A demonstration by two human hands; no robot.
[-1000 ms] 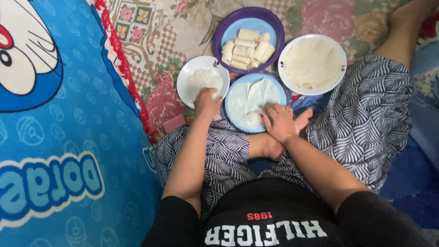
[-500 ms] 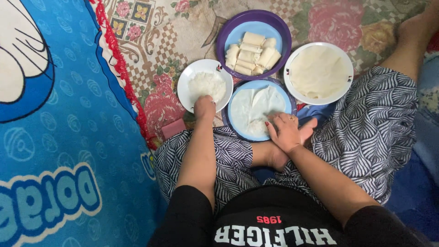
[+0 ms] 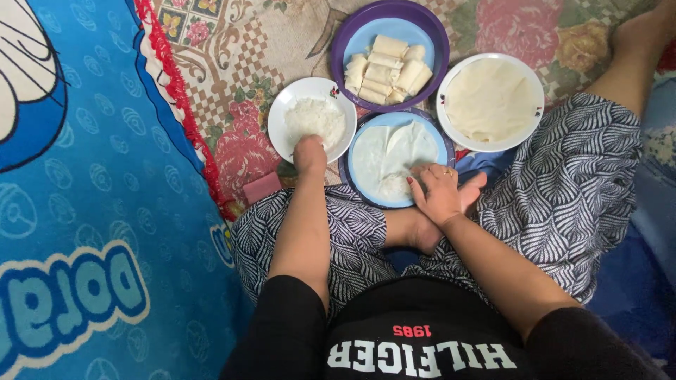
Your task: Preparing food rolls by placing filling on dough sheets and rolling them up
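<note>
on the patterned floor mat (image 3: 232,77) we sit mid-filling, our left hand (image 3: 310,153) pinching white filling at the near rim of the white bowl (image 3: 282,116), our right hand (image 3: 440,193) lying flat on the wrapper (image 3: 394,151) in the blue plate (image 3: 440,141), which wants more filling before rolling.

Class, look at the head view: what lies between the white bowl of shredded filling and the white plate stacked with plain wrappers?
In the head view, between the white bowl and the white plate lies the blue plate holding an open wrapper, with the purple bowl of rolls just above.
</note>
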